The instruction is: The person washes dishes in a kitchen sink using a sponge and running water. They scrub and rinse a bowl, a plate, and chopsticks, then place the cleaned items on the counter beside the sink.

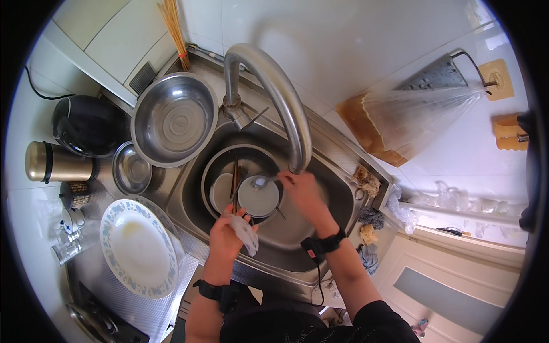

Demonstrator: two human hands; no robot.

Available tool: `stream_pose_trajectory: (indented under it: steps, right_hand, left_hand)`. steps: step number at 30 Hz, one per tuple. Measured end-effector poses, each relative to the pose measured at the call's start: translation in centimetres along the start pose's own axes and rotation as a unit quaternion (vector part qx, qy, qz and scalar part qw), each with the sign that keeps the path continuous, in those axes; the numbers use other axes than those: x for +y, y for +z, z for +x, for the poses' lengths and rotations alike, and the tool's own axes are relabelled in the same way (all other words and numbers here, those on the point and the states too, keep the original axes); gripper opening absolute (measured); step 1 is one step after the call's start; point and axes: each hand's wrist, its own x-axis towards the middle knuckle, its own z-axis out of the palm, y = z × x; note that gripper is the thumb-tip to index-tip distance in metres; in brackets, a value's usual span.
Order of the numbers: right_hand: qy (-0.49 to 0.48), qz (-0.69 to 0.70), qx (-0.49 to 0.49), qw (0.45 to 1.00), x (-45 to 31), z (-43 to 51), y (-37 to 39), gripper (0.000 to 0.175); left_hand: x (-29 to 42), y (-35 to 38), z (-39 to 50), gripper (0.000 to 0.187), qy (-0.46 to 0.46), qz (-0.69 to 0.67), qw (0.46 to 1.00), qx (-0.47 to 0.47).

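Observation:
My right hand (302, 197) is beneath the faucet's spout, its fingers closed on the handle of a metal spoon (260, 182). The spoon's bowl points left, over a white bowl (258, 198). My left hand (225, 238) is at the sink's near side with a thin whitish cloth (245, 236) in its palm. Its fingertips are close to the lower ends of brown chopsticks (235, 176); whether they touch cannot be told. A round metal basin (206, 171) sits in the steel sink (291, 231) and holds the white bowl, another pale bowl (221, 193) and the chopsticks.
A curved faucet (274, 81) arches over the sink. Left of it stand a large steel bowl (173, 120), a smaller metal bowl (132, 167) and a blue-patterned plate (139, 248). Scrubbers (366, 181) and cloths (368, 257) line the right edge. A grater (435, 75) hangs on the wall.

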Motion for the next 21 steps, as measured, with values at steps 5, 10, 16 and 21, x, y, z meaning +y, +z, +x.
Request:
stream_pose_trajectory:
  steps: [5,10,16,21]
  right_hand:
    - [-0.047,-0.029,0.061,0.997,0.3,1.4,-1.3,0.019]
    - [-0.090,-0.139,-0.027,0.986,-1.9,0.8,-0.1,0.034]
    - [-0.239,0.002,-0.105,0.965,-6.8,-6.2,0.5,0.036]
    - [-0.163,-0.052,-0.135,0.976,-2.4,-5.6,2.3,0.033]
  left_hand:
    - [-0.8,-1.5,0.8,0.023,-0.023,-0.012,0.993,-0.114]
    - [-2.2,-2.1,2.9,0.008,0.012,-0.057,0.994,-0.090]
    - [-4.0,1.0,2.7,0.038,-0.053,-0.035,0.995,-0.075]
    - [-4.2,0.8,-0.3,0.046,-0.081,-0.012,0.996,-0.045]
